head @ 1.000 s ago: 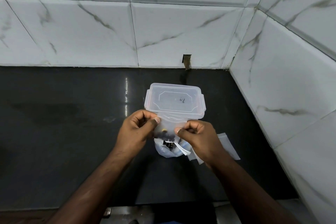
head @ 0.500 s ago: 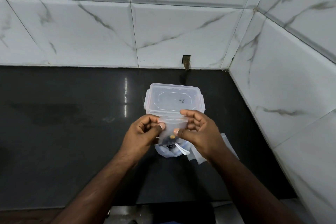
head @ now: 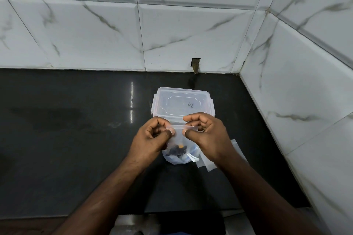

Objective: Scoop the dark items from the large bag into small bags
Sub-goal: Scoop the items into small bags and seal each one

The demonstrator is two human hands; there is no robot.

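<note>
Single head-worn view, forward and down (wide-angle) onto a dark counter [head: 76, 139], close above both hands.

A: We note the countertop [head: 76, 139]: black stone, polished, glossy with a light streak left of the container [head: 182, 103].

B: We log that container as clear, smooth plastic, lid slightly frosted. The small bag [head: 176, 140] in front of it is thin, transparent plastic film.

A: Behind the container, the wall tiles [head: 191, 34] look like glazed white marble-pattern ceramic, smooth, softly shiny.
</note>
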